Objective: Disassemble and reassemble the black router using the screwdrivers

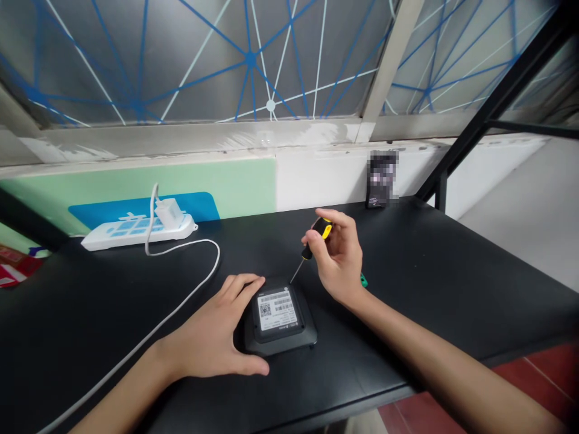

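A flat, square black electronic device (pixel 279 346) lies on the table with its labelled underside facing up. The white label (pixel 275 310) carries a QR code and barcodes. My left hand (pixel 212 331) holds the device from its left side, fingers at the far corner and thumb along the near edge. In my right hand (pixel 339 259) is a black and yellow screwdriver (pixel 307 251), gripped by its handle and tilted. Its tip meets the far edge of the device near a corner; whether it sits in a screw is too small to tell.
A white power strip (pixel 136 232) with a charger (pixel 169 213) stands at the back left; its white cable (pixel 181 307) curves toward the front left. A phone-like object (pixel 381 181), partly pixelated, leans against the wall. A green item (pixel 363 280) is mostly hidden behind my right hand.
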Available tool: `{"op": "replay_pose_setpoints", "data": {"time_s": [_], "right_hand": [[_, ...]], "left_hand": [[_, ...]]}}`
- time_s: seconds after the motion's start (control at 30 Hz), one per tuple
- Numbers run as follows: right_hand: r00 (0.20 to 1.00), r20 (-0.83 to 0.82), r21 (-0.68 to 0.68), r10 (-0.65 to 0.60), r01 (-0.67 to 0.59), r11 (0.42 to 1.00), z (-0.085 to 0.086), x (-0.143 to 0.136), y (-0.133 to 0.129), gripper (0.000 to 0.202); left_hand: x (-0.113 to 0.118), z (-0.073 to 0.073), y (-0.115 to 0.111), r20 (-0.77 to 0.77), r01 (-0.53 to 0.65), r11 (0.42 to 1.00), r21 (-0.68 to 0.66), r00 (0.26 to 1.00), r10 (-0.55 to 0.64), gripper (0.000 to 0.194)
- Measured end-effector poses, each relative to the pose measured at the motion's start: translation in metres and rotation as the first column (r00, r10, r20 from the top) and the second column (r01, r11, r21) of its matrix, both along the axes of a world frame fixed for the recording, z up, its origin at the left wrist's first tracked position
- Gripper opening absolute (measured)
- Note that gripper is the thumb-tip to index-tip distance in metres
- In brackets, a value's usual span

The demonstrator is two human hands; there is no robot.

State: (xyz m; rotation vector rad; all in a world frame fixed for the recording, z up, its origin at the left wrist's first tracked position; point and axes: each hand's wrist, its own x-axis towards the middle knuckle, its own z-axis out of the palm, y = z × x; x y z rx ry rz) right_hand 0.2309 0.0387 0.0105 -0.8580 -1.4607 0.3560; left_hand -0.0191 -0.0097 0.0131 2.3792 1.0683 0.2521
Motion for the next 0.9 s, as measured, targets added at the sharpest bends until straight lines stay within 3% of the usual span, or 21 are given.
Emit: {"op": "replay_pose_setpoints", "data": {"time_s": [0.07, 0.27, 0.5, 0.6, 0.77, 0.9], "right_hand": [[0.999, 0.019, -0.007, -0.043, 0.044, 0.999, 0.0012, 0.001, -0.001, 0.027], [0.989, -0.052, -0.065, 0.135, -0.139, 0.988, 0.0047, 0.0021, -0.0062, 0.033], [0.985, -0.062, -0.065, 0.163, -0.167, 0.984, 0.0046, 0.0013, -0.0087, 0.039], [0.992, -0.039, -0.065, 0.117, -0.119, 0.991, 0.0026, 0.0024, -0.006, 0.038], [0.999, 0.023, 0.064, -0.033, 0.031, 0.997, -0.0015, 0.0049, -0.0023, 0.033], [0.99, -0.04, 0.028, 0.137, -0.136, 0.99, -0.0004, 0.0039, -0.0061, 0.034]], "left_hand": [[0.0, -0.0001, 0.0, 0.0, -0.007, 1.0, -0.013, 1.0, 0.007, 0.114], [0.0005, 0.0007, -0.0006, -0.024, -0.001, 1.0, -0.021, 1.0, 0.001, 0.113], [0.0012, 0.0012, -0.0003, -0.023, -0.005, 1.0, -0.02, 1.0, 0.004, 0.112], [0.0006, 0.0, -0.0003, -0.023, -0.007, 1.0, -0.023, 1.0, 0.006, 0.113], [-0.0017, -0.0041, -0.0007, -0.033, -0.006, 1.0, -0.005, 0.999, 0.005, 0.114], [-0.0025, -0.0054, -0.0001, -0.043, -0.006, 1.0, 0.0, 0.999, 0.006, 0.115]]}}
